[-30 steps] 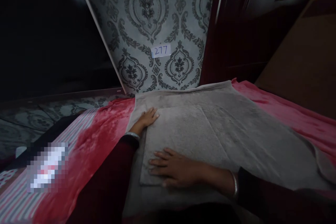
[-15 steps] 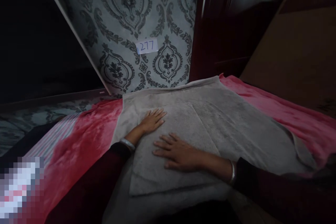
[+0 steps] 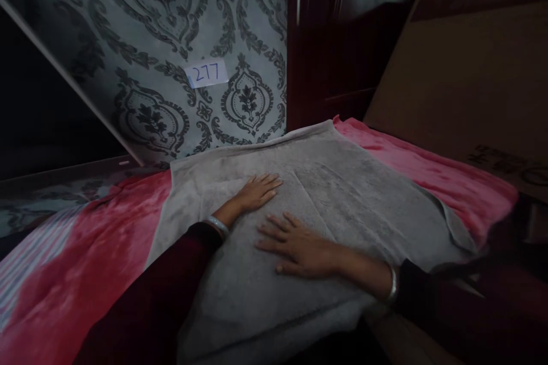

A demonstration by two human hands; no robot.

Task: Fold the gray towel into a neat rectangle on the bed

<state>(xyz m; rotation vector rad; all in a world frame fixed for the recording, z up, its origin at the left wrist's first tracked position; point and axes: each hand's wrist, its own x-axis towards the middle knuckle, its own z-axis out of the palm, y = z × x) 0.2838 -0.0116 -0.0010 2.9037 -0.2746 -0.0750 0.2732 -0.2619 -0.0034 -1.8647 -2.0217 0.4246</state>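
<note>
A grey plush cloth point(image 3: 248, 308), like a towel or small blanket, is spread out before me with crease lines and a folded-looking near edge. My left hand point(image 3: 257, 191) lies flat on its middle, fingers stretched to the right. Nearer to me, my right hand point(image 3: 297, 246) rests palm down on the same cloth with its fingers spread, pointing left. The two hands are apart, and neither grips anything. Each wrist carries a silver bangle. The cloth's right edge is curled up.
Under the grey cloth is a red-pink blanket point(image 3: 107, 228), with striped fabric point(image 3: 36, 254) at left. Behind stand a patterned wall with a paper label point(image 3: 208, 72) reading 277 and a dark red door point(image 3: 329, 40). A large cardboard box point(image 3: 466, 68) leans at right; a dark panel point(image 3: 47, 102) is at left.
The view has turned right, so the wall and blanket sit farther left. Both hands have slid a little to the right over the cloth, staying flat.
</note>
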